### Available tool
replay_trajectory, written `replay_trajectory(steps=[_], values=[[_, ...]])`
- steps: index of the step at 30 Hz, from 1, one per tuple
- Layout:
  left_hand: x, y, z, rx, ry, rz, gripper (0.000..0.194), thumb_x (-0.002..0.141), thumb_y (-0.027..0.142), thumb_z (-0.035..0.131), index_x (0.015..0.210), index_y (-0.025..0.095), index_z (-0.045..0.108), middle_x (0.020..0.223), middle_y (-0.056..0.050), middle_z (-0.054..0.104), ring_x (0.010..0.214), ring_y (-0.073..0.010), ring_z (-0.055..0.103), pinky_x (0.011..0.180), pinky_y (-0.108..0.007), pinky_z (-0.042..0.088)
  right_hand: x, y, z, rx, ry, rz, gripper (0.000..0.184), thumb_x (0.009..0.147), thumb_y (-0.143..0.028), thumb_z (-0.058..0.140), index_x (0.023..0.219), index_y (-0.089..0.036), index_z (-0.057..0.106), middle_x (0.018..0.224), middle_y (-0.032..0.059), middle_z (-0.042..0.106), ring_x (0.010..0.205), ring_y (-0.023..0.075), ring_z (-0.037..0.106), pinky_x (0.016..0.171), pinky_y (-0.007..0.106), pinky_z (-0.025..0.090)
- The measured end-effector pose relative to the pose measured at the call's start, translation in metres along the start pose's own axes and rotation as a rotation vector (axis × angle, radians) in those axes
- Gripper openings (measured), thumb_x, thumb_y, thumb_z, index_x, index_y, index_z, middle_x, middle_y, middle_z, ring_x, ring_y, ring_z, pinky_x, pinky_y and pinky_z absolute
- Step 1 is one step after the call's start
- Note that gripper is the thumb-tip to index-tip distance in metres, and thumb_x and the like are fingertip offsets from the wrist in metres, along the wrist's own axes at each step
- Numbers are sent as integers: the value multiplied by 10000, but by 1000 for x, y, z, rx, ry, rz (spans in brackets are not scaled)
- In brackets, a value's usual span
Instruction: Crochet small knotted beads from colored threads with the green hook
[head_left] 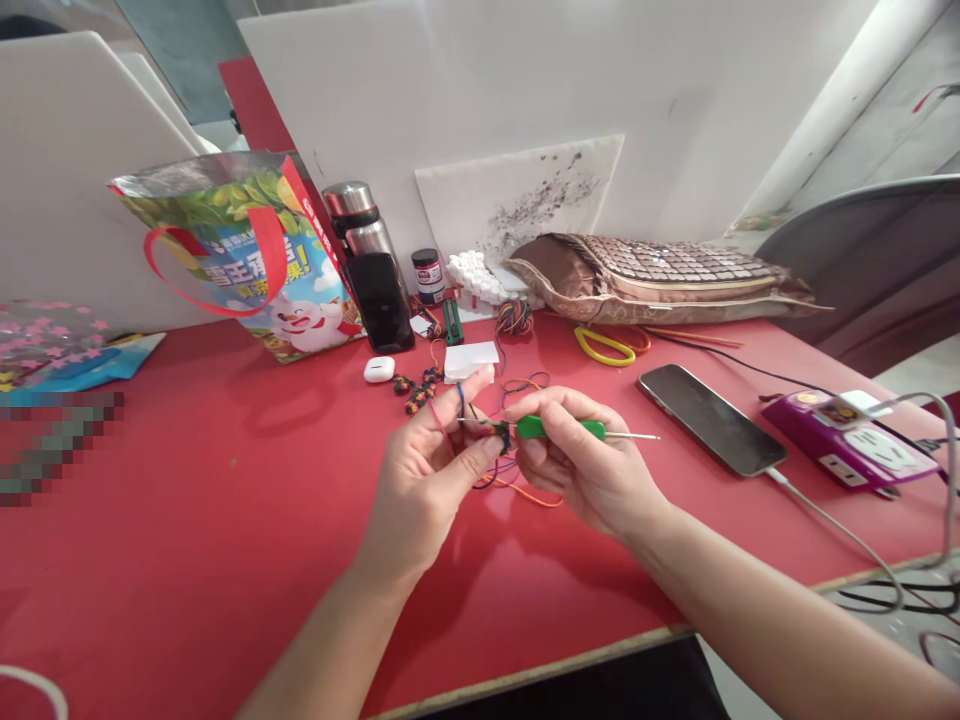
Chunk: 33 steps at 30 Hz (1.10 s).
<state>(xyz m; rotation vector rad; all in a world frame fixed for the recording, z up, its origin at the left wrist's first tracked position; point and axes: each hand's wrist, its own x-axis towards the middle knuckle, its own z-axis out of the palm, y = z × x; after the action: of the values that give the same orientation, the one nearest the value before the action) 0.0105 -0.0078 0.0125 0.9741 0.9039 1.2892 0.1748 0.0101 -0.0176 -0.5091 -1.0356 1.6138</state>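
Note:
Between the thumb and fingers of my left hand (431,475) is a small dark multicoloured crochet piece (497,432), partly hidden by the fingers. Blue yarn (461,400) wraps the raised index finger of that hand. My right hand (585,460) grips the green handle of a crochet hook (596,429), held almost level. Its thin metal tip reaches left to the crochet piece, and a metal end also sticks out on the right. Loose orange and purple strands (525,492) hang below onto the table. Behind my left hand lies a dark, orange-flecked crocheted strip (421,392).
On the red table (300,560) lie a ball of yarn (514,318), white earbud case (379,370), yellow-handled scissors (606,347), a phone (712,418) on a charging cable and a purple power strip (847,440). Behind stand a colourful bag (255,270), another phone (381,300) and a brown cushion (660,275).

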Motion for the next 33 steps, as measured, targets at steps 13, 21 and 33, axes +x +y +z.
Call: replay_trajectory(steps=[13, 21, 33], values=[[9, -4, 2, -225, -31, -158, 272, 669, 294, 1013, 888, 184, 895, 636, 14, 625, 524, -38, 436, 509, -170, 379, -10, 15, -1, -565, -88, -432, 285, 1132, -382, 548, 1373, -261, 643, 1234, 99, 765, 914, 166, 760, 808, 309, 674], [11, -2, 2, -237, 44, -135, 267, 636, 311, 1033, 778, 161, 863, 554, 39, 556, 484, -27, 415, 461, -151, 337, -6, 26, -1, -336, -163, -121, 805, 965, -336, 815, 1615, -369, 342, 1338, 94, 611, 789, 117, 694, 641, 263, 638], [12, 6, -4, -243, 101, 20, 205, 663, 231, 1015, 767, 164, 852, 799, -24, 756, 521, -14, 406, 480, -149, 392, -1, 25, -9, -878, -358, -47, 294, 1049, -233, 592, 771, -170, 664, 638, -17, 574, 558, 109, 482, 520, 247, 370]])
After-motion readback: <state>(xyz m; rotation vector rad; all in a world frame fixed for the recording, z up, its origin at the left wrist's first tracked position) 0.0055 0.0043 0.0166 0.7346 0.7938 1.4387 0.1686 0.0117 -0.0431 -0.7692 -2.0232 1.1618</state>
